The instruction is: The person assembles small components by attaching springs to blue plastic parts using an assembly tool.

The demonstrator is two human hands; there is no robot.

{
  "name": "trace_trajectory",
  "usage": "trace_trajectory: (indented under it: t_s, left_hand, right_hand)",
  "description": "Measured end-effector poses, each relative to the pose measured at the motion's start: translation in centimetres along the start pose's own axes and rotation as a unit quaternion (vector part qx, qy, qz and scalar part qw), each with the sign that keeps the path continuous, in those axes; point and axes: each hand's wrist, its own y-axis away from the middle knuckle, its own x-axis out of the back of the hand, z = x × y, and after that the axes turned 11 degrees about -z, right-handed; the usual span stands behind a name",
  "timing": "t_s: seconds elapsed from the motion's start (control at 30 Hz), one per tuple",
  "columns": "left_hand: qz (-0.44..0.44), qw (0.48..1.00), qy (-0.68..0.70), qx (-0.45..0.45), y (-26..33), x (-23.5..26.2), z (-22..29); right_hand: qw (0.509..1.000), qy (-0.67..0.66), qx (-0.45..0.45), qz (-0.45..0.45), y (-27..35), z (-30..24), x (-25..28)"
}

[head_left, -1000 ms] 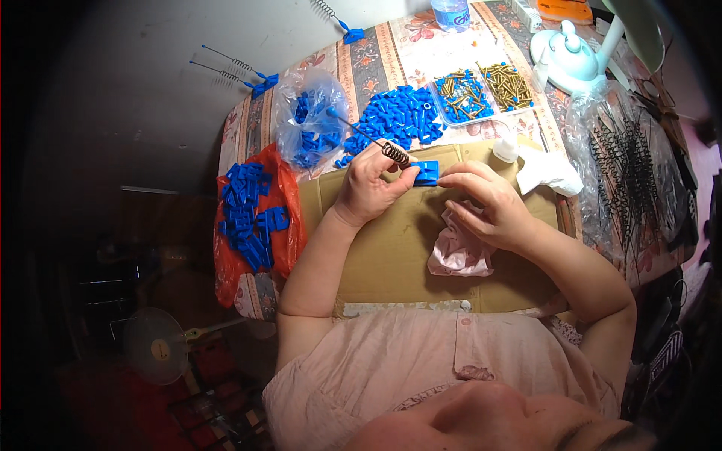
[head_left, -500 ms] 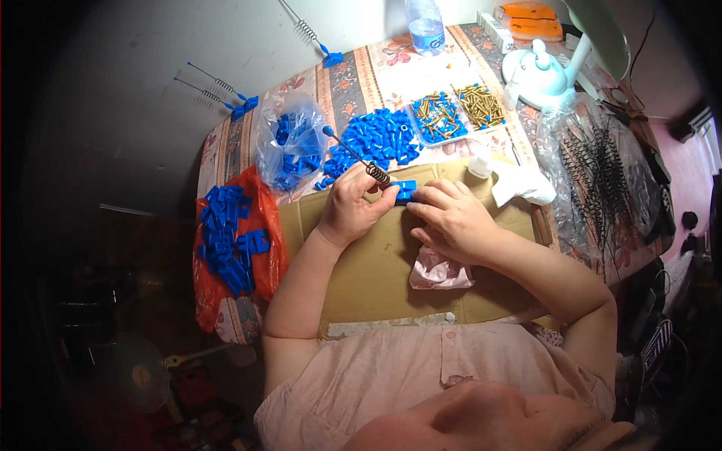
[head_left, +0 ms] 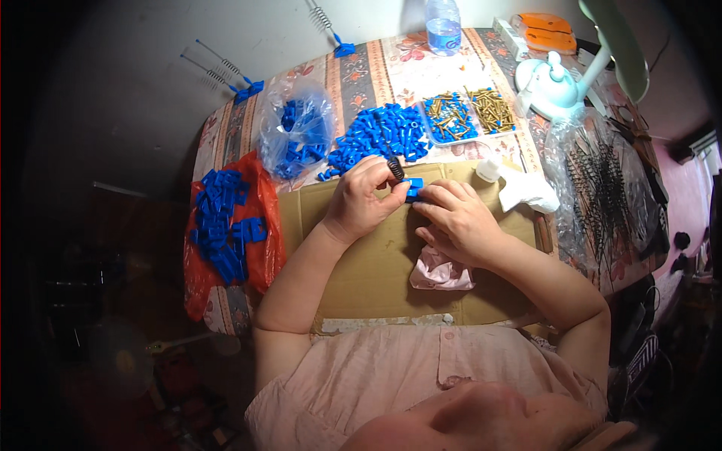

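Cardboard covers the desk (head_left: 361,83) near edge. Your left hand (head_left: 362,199) pinches a light, springy dark coil (head_left: 395,167); your right hand (head_left: 455,219) grips the small rigid blue plastic piece (head_left: 414,188) by its sides.

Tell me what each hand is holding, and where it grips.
Both hands, left hand and right hand, pinch one small blue plastic piece between fingertips, one per end; a dark spring rises at the left fingers.

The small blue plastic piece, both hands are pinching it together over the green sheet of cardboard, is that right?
Not quite. In the head view the left hand and right hand do pinch the small blue plastic piece together, but the sheet of cardboard under them is brown, not green.
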Motion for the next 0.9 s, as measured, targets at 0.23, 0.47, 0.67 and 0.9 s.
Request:
trace_trajectory:
  t_s: [0.23, 0.47, 0.67, 0.9]
  left_hand:
    - [-0.005, 1.0, 0.011, -0.008, -0.09, 0.53, 0.46]
    - [-0.014, 1.0, -0.004, -0.017, 0.18, 0.53, -0.23]
    - [-0.002, 1.0, 0.007, -0.014, 0.15, 0.37, -0.02]
    - [0.0, 1.0, 0.014, -0.013, -0.07, 0.49, 0.33]
  right_hand:
    - [1.0, 0.002, 0.0, -0.013, 0.01, -0.1, 0.3]
    - [1.0, 0.005, 0.003, -0.011, 0.08, -0.02, 0.09]
    - [1.0, 0.003, 0.002, -0.014, 0.07, -0.04, 0.08]
    - [1.0, 0.009, 0.002, -0.012, 0.15, 0.03, 0.21]
